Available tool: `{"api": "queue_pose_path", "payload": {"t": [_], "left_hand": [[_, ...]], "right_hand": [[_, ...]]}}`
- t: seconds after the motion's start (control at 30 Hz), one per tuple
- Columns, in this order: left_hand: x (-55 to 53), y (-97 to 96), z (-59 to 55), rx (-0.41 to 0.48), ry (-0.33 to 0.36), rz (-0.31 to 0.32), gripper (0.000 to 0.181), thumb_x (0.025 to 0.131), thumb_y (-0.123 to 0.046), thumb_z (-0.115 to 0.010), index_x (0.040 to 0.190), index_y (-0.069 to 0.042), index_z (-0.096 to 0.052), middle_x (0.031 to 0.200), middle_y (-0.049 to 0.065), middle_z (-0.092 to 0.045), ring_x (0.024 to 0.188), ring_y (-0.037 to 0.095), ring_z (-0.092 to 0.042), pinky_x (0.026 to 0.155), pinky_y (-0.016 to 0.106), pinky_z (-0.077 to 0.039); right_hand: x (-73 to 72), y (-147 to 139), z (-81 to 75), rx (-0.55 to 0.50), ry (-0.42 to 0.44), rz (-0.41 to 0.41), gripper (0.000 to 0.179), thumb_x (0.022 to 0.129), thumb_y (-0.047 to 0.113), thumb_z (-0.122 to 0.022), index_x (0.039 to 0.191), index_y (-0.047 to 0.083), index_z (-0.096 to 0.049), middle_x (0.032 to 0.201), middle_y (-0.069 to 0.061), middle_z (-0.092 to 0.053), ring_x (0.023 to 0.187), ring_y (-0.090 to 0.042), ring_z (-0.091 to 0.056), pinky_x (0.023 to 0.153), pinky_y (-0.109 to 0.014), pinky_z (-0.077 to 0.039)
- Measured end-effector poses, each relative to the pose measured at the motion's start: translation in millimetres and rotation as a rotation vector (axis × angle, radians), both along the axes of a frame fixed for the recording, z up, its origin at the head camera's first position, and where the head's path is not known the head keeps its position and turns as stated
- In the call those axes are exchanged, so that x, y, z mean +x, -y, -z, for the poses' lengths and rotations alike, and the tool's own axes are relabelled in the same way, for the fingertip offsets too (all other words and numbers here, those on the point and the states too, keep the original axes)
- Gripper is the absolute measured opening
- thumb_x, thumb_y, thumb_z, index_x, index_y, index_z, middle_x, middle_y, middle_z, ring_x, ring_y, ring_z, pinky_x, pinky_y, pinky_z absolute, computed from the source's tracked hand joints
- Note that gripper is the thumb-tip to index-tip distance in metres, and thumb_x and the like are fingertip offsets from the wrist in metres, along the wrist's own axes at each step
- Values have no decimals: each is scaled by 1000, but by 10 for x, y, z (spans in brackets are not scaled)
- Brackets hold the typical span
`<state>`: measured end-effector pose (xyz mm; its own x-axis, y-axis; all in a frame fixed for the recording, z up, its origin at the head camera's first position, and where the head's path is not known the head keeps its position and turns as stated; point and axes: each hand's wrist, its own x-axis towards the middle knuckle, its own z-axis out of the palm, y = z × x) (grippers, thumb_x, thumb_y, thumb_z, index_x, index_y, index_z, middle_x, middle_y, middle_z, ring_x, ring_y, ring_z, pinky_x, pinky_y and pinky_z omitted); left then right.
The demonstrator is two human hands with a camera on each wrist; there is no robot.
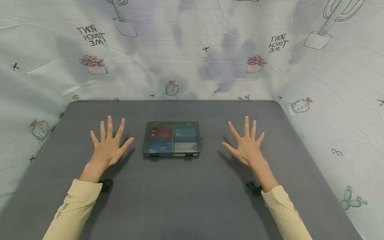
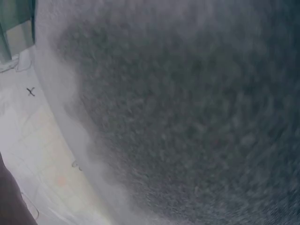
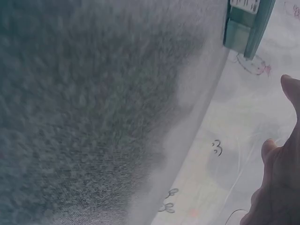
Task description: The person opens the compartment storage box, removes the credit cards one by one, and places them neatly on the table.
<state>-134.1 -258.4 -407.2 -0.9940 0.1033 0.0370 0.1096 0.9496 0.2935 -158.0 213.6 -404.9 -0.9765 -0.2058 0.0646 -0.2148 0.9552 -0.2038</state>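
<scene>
A dark see-through plastic case (image 1: 173,139) with a lid and two front latches lies flat on the grey table. Through its lid show several card-like pieces in red, teal, blue and whitish grey, set in compartments. To its left, my left hand (image 1: 107,148) is spread with fingers straight, touching nothing. My right hand (image 1: 247,146), also spread wide, hovers to the right of the case, apart from it. In the right wrist view, part of the case (image 3: 239,30) shows at the top and some fingers of the right hand (image 3: 281,178) at the edge.
The grey table (image 1: 174,200) has rounded far corners. Behind and beside it hangs a white cloth (image 1: 192,50) printed with cacti and lettering. A black strap-like device (image 1: 106,185) sits at the left wrist, another black device (image 1: 254,188) at the right.
</scene>
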Motion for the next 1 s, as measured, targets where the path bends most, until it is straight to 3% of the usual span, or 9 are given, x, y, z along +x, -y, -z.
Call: {"api": "queue_pose_path", "payload": {"t": [0.1,0.27,0.47,0.57,0.67,0.8,1.0], "left_hand": [[6,-57,-16,9,16,41,78,98,-62,-28,152,-26,14,151,9,34,137,38,31,99,73,20],[-40,-123,-32,31,26,170,76,100,-55,-36,153,-27,11,154,4,31,140,35,26,105,72,9],[-95,-161,-43,183,46,292,76,98,-43,-52,154,-35,-2,161,2,7,146,36,0,108,70,-12],[-118,-183,-26,293,40,358,71,97,-34,-58,155,-26,-17,160,8,-9,143,40,-16,105,68,-24],[-145,-209,1,384,13,410,60,95,-23,-63,148,-11,-37,154,16,-27,135,41,-34,102,60,-38],[-167,-224,19,471,6,407,49,89,-16,-69,134,-3,-55,144,15,-46,126,37,-48,92,50,-50],[-184,-197,32,525,60,397,46,84,-16,-74,127,-3,-62,139,13,-51,121,33,-54,90,46,-52]], "right_hand": [[76,-1,-12,-7,0,-20,81,89,69,-44,154,35,-11,156,-16,23,138,-43,25,97,-81,4],[198,35,-27,-5,-9,-50,80,90,67,-47,154,35,-13,157,-18,18,140,-45,20,98,-81,1],[280,123,-45,8,-21,-103,80,89,66,-48,154,34,-15,158,-17,17,141,-45,15,99,-81,-4],[312,163,-48,0,-46,-141,79,89,64,-50,154,33,-18,159,-17,12,142,-46,11,100,-80,-7],[344,203,-49,-13,-70,-184,76,90,61,-51,153,31,-22,159,-18,2,143,-47,3,103,-76,-13],[379,267,-37,-64,-52,-231,69,94,58,-49,152,28,-28,159,-18,-9,143,-45,-5,103,-70,-26],[443,373,-47,-314,10,-266,54,98,46,-50,147,24,-42,154,-10,-29,141,-36,-25,92,-68,-40]]}}
